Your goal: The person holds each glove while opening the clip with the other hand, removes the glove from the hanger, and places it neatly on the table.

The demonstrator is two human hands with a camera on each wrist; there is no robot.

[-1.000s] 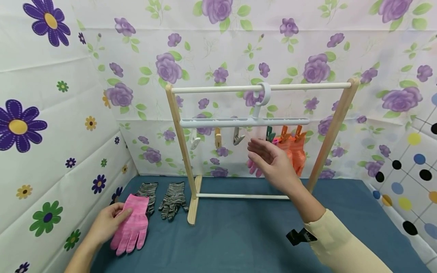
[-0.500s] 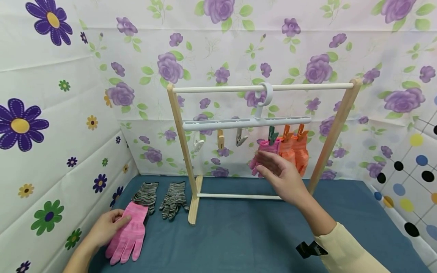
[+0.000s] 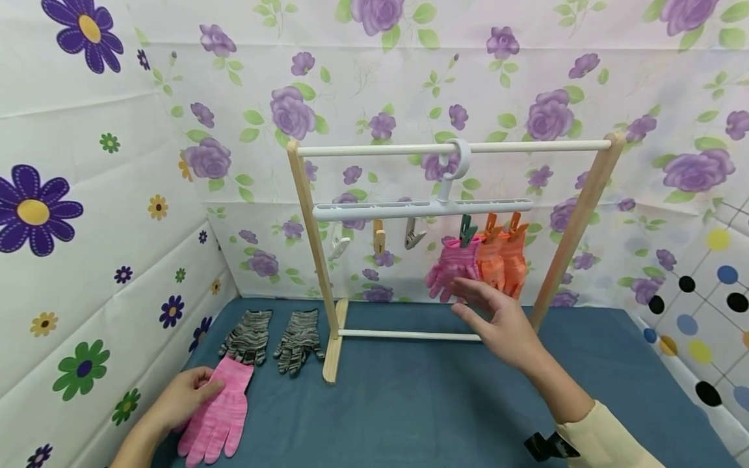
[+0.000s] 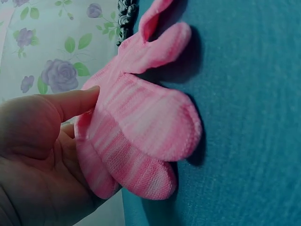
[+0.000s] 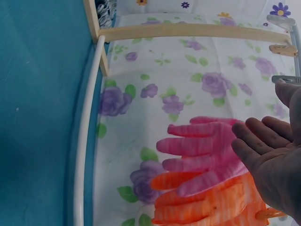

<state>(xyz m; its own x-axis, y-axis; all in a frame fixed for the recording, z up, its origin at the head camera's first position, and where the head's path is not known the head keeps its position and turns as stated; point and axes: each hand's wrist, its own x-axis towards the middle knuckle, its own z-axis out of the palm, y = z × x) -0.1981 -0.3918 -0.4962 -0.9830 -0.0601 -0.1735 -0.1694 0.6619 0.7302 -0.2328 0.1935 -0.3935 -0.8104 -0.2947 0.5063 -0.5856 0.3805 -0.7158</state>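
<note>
My left hand (image 3: 181,398) pinches a pink knit glove (image 3: 225,413) at the lower left, low over the blue cloth. In the left wrist view the thumb lies on the front of this glove and the other fingers are behind it. My right hand (image 3: 500,322) has loosely extended fingers and holds nothing; it is in front of the rack, just below a second pink glove (image 3: 452,263). A dark green clothespin (image 3: 467,231) holds that glove under the pale hanger (image 3: 380,211). Beside it hang orange gloves (image 3: 510,260) from orange clothespins (image 3: 490,224).
Two grey-black striped gloves (image 3: 298,341) lie left of the wooden rack (image 3: 576,237). Three unused clips hang along the hanger's left part: a white one (image 3: 339,244), a tan one (image 3: 378,237) and a grey one (image 3: 413,234). Floral sheets (image 3: 246,84) enclose the back and sides.
My right hand has moved down and right from beside the grey clip, uncovering the hanging pink glove. My left hand has drawn its pink glove slightly nearer, exposing more of a striped glove.
</note>
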